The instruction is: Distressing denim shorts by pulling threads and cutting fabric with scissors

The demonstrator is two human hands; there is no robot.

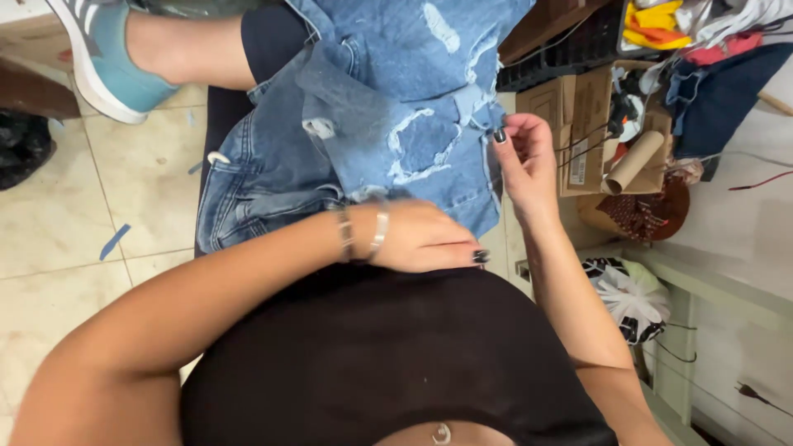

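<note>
The head camera looks straight down on a pair of distressed blue denim shorts spread across the person's lap, reaching from the waist outward over the knees, with frayed pale patches showing on the fabric. The left hand lies flat on the near edge of the denim, close against the black top; its forearm crosses the body from the left, two bracelets at the wrist, fingers curled down and pressing the cloth rather than closing around it. The right hand is raised at the right edge of the shorts, wrist bent back, thumb and forefinger pressed together in a fine grip on something too thin to make out, perhaps a thread or a loose fray. As a judgement, the risk lies in that pinch: a hard pull could tear the frayed edge wider, or the fabric could slide off the lap if the left hand eases its pressure. Beside the right hand sits an open cardboard box holding a cardboard tube, and a blue sneaker rests over the tiled floor.
</note>
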